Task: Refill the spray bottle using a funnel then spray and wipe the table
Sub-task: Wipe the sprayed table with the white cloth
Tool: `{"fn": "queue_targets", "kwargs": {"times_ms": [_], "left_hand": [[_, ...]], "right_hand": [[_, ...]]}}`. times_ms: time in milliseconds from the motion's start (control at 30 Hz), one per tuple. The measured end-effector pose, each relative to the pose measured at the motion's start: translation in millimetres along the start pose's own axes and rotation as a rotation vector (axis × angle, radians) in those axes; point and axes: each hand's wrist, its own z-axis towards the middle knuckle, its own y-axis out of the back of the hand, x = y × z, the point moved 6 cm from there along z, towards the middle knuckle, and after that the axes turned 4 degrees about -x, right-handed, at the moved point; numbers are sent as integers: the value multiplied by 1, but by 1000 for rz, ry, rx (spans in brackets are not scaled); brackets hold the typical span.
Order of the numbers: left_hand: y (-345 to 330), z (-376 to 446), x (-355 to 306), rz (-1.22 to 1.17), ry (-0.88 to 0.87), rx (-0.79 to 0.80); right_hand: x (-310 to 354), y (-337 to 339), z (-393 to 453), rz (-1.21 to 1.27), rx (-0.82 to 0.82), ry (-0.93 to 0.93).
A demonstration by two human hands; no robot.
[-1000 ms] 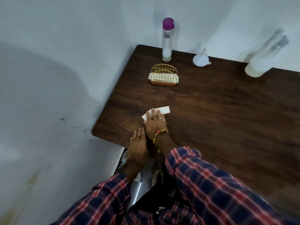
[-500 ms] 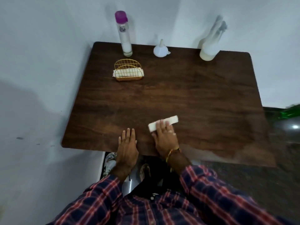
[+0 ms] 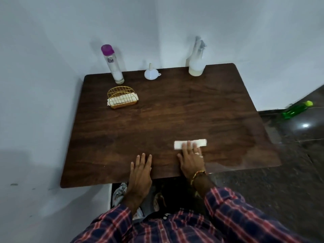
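A folded white tissue (image 3: 201, 142) lies on the dark wooden table (image 3: 175, 111) near its front edge. My right hand (image 3: 191, 159) presses flat on the tissue, fingers covering its middle. My left hand (image 3: 141, 169) rests flat on the table's front edge, fingers apart, holding nothing. At the back right stands the white spray bottle (image 3: 196, 64) with liquid low in it. A white funnel (image 3: 151, 73) sits upside down at the back centre. A clear bottle with a purple cap (image 3: 113, 64) stands at the back left. A wet sheen shows at the table's front right.
A gold wire holder with napkins (image 3: 122, 99) stands on the table's left part. White walls close in behind and to the left. A green bottle (image 3: 296, 109) lies on the dark floor to the right.
My right hand has slid the tissue to the right along the table's front. My view has swung right too. The left hand stays flat at the front edge.
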Motion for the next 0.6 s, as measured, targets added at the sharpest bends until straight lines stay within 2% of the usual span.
{"fn": "queue_targets", "kwargs": {"times_ms": [167,400,600], "left_hand": [[3,4,-11,20,-59,-15],[1,1,-18,27,-63,78],[6,4,-35,32,-71,105]], "right_hand": [[18,-4,-53,19,-17,68],[23,-13,-46,-48,104,263],[28,-4,-59,-107,-57,437]]}}
